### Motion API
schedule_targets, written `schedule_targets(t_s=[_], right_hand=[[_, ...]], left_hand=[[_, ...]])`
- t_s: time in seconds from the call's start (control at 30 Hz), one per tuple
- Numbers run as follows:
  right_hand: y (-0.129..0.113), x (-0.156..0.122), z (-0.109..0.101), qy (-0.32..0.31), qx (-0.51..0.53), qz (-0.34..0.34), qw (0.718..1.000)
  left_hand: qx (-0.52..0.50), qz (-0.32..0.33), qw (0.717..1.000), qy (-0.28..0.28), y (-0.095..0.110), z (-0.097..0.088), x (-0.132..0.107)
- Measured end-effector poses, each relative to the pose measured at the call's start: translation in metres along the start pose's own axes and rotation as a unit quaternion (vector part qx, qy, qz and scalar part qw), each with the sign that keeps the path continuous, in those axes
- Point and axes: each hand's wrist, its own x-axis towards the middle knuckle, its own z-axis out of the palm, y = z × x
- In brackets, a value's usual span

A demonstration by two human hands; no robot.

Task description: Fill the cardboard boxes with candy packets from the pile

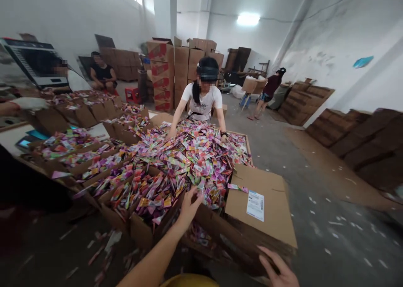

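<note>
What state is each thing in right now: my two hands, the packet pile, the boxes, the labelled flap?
Left hand: open, fingers reaching into the packets.
Right hand: open, resting on the cardboard box edge.
Packet pile: loose, heaped.
Sorting boxes: open, part-filled with packets.
Labelled flap: folded outward, lying flat.

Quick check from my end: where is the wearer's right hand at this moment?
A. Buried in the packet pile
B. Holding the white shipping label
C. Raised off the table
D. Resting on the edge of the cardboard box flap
D. The right hand lies on the near edge of the cardboard box flap, while the left hand reaches into the pile of colourful packets.
</note>
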Motion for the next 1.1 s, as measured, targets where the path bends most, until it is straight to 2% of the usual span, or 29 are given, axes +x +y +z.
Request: schedule_targets(t_s=[0.07, 0.2, 0.3, 0.37, 0.43, 0.5, 0.6, 0.67, 0.73, 0.77, 0.83, 0.9, 0.93, 0.97, 1.03, 1.1], right_hand=[[-0.004, -0.004, 0.011, 0.014, 0.019, 0.011, 1.0], [-0.02, -0.008, 0.015, 0.094, 0.074, 0.114, 0.986], [-0.032, -0.005, 0.023, 0.102, 0.082, 0.112, 0.985], [-0.035, 0.002, 0.029, 0.097, 0.07, 0.101, 0.988], [-0.033, 0.013, 0.031, 0.093, 0.067, 0.102, 0.988], [-0.029, 0.024, 0.029, 0.054, 0.085, 0.109, 0.989], [-0.02, 0.036, 0.028, -0.074, 0.043, 0.11, 0.99], [-0.012, 0.044, 0.034, -0.122, -0.042, 0.11, 0.986], [-0.003, 0.055, 0.046, -0.112, -0.12, 0.12, 0.979], [0.0, 0.061, 0.051, -0.101, -0.148, 0.127, 0.976], [0.002, 0.073, 0.058, -0.091, -0.199, 0.139, 0.966], [-0.003, 0.079, 0.055, -0.092, -0.221, 0.135, 0.961], [-0.008, 0.078, 0.05, -0.083, -0.22, 0.119, 0.965], [-0.016, 0.073, 0.044, -0.066, -0.21, 0.087, 0.972], [-0.032, 0.056, 0.034, -0.054, -0.188, -0.02, 0.981], [-0.046, 0.031, 0.029, -0.097, -0.215, -0.125, 0.964]], left_hand=[[-0.011, 0.005, 1.0, 0.016, -0.004, 0.001, -0.003], [-0.02, 0.035, 0.999, -0.002, 0.002, -0.003, -0.017], [-0.021, 0.025, 0.999, -0.021, 0.013, -0.017, -0.031], [-0.026, 0.017, 0.996, -0.089, 0.014, -0.03, -0.04], [-0.014, 0.028, 0.981, -0.192, 0.009, -0.042, -0.046], [-0.008, 0.037, 0.965, -0.259, 0.002, -0.053, -0.046], [-0.026, 0.034, 0.964, -0.264, -0.003, -0.055, -0.038], [-0.01, 0.044, 0.956, -0.289, -0.005, -0.043, -0.032], [0.04, 0.08, 0.944, -0.318, -0.009, -0.024, -0.031], [0.07, 0.105, 0.942, -0.31, -0.013, -0.013, -0.031], [0.118, 0.152, 0.951, -0.242, -0.026, 0.007, -0.032], [0.14, 0.177, 0.96, -0.167, -0.042, 0.02, -0.03], [0.144, 0.184, 0.961, -0.146, -0.049, 0.023, -0.028], [0.144, 0.191, 0.961, -0.138, -0.055, 0.023, -0.025], [0.144, 0.214, 0.956, -0.138, -0.064, 0.02, -0.021], [0.141, 0.241, 0.948, -0.154, -0.067, 0.013, -0.017]])
